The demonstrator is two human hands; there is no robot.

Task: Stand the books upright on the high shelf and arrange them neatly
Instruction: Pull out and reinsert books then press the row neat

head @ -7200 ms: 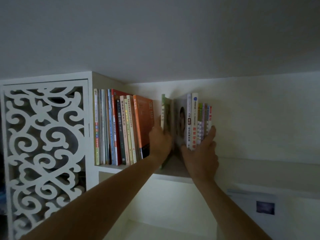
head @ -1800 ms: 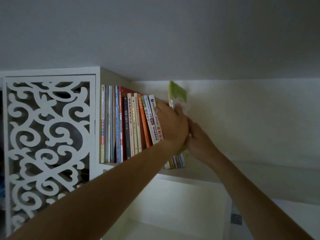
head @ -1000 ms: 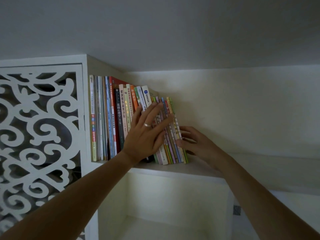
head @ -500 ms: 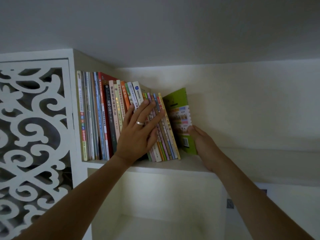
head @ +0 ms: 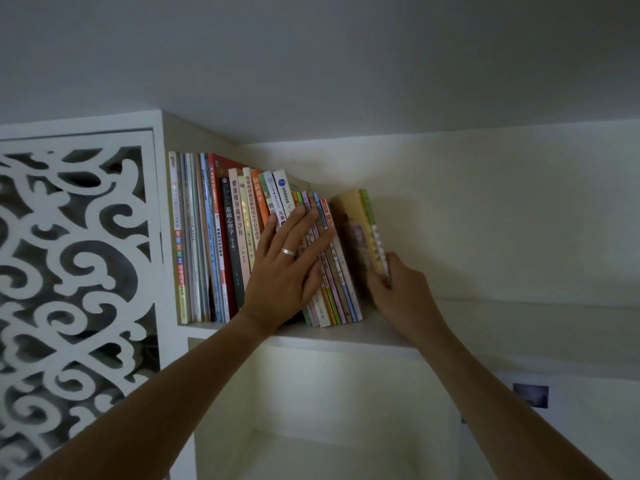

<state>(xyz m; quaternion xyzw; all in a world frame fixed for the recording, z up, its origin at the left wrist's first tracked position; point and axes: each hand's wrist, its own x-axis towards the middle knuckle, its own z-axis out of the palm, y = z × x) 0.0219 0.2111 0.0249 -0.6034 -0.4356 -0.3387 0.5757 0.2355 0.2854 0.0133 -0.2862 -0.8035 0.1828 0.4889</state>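
Gripped at its lower edge by right hand [head: 401,289], green book [head: 372,233] upright, just right of leaning row [head: 325,265] pressed flat by open left hand [head: 287,268].

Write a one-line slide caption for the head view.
Left hand presses flat on leaning book spines while right hand grips the green-edged book on the high shelf.

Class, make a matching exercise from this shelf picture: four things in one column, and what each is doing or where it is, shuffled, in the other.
1. left hand
2. right hand
3. green book
4. carved panel

A. left of the books
B. last in the row, at the right end
C. flat on leaning spines
D. grips the end book

Pairs: 1-C, 2-D, 3-B, 4-A
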